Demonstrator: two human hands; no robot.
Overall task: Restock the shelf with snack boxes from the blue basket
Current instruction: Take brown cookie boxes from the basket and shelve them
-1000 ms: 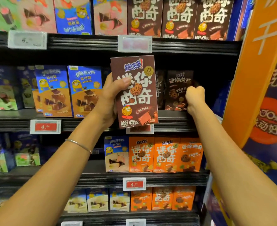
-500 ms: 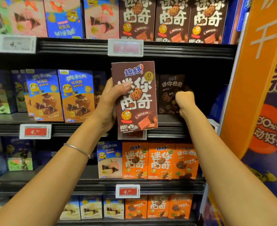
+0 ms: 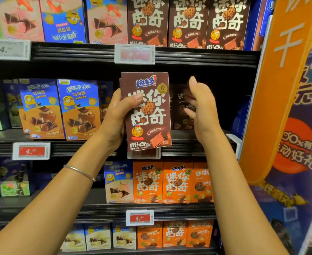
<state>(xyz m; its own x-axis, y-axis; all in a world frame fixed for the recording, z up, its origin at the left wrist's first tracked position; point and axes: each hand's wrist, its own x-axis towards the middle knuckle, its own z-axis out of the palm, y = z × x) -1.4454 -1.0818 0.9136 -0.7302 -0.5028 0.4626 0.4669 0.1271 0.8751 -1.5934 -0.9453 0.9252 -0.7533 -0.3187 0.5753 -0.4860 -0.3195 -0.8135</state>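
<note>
Two hands are raised at frame centre. Left hand [image 3: 114, 118] grips a brown snack box [image 3: 147, 111] upright before the shelf [image 3: 188, 148], not yet placed. Right hand [image 3: 201, 107], fingers [image 3: 188, 112] loosely spread, holds nothing beside a shelved brown box [image 3: 181, 115]. Basket unseen; restocking likely unfinished.

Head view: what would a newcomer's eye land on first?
The brown cookie box at centre, gripped by the left hand in front of the middle shelf. Just right of it, the right hand is open before a dark gap in that shelf. An orange banner fills the right edge.
</note>
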